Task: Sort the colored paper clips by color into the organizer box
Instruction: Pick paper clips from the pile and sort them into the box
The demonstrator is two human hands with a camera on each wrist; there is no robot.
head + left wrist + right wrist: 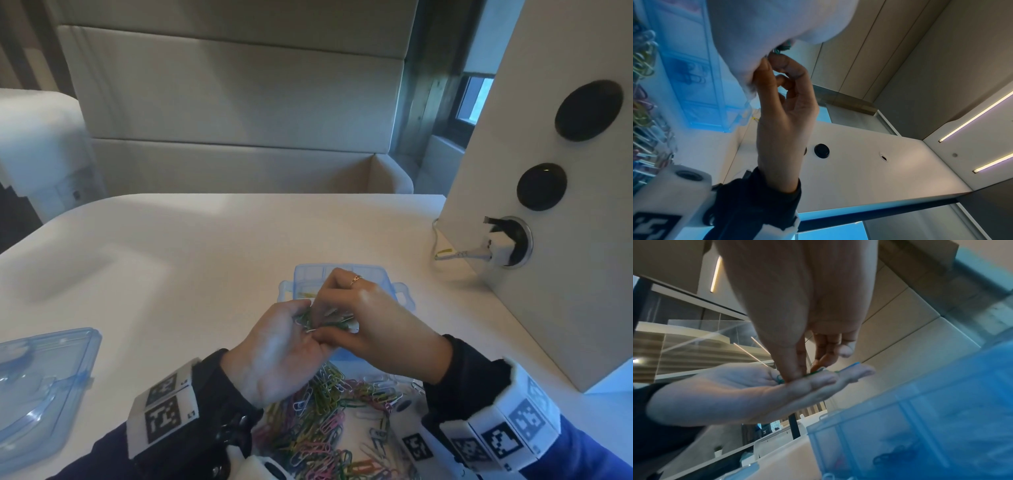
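Green wire paper clips [313,320] are lying in my flat left hand [281,353]; my right hand [373,329] is pinching them above the translucent blue plastic organizer box [404,294].

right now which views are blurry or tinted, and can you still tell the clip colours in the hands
Head view: fairly sharp, clips in the left hand look green. Left wrist: blue cast, palm blurred. Right wrist: box a blue blur, right hand soft, clip colours barely readable.
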